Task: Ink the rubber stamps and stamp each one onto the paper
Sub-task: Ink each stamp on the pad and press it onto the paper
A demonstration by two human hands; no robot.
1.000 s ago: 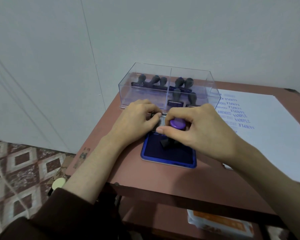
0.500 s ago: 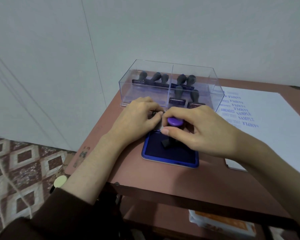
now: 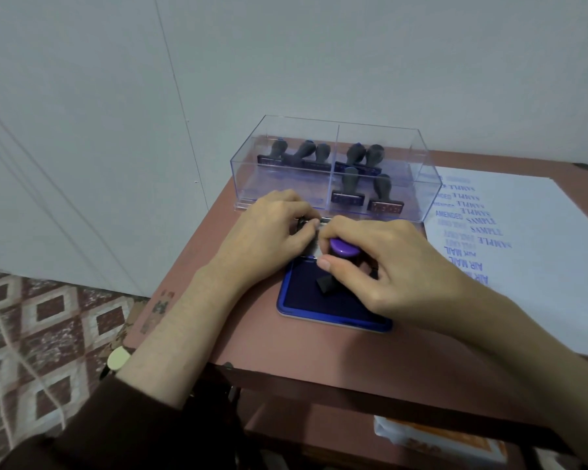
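Right hand [image 3: 398, 266] grip closed round purple-topped rubber stamp [image 3: 345, 247], base down on blue ink pad [image 3: 319, 310], left hand [image 3: 269, 232] fingers curled on ink pad lid [image 3: 324, 220], clear two-compartment box [image 3: 269, 184] holding other stamps [image 3: 348, 188] just behind, printed paper [image 3: 540, 266] to the right, reddish surface [image 3: 238, 320]
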